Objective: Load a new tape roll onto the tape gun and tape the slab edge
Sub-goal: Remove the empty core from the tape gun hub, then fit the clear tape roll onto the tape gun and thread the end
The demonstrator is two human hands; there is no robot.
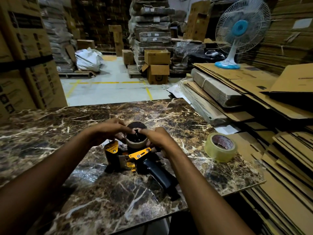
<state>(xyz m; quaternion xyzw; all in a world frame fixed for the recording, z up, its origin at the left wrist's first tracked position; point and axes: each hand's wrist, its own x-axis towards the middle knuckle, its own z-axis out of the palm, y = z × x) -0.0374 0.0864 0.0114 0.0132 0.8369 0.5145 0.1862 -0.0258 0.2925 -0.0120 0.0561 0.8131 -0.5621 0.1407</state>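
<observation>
Both hands are on the gun (135,160), which sits on the slab (84,192) dead centre, black handle angled toward the camera and to the right. The left hand (108,131) curls over from the left, fingertips pinching the rim of the core (135,141), the spent cardboard ring sitting on the gun's hub. The right hand (159,139) closes in from the other side, fingers wrapped on the core's right edge, thumb reaching over the top. So the core is gripped between the two hands, directly above the gun's yellow bracket and serrated blade. The fresh roll (220,146) lies well to the right of the right hand, near the slab's right edge, tilted a little, untouched: clear glossy tape on a white core with red print. The slab is dark brown marble, polished, laced with pale veins, some wrinkled clear film across its surface. Flattened cardboard (279,150) is stacked beside it on the right, and a white-and-blue fan (237,31) stands behind.
</observation>
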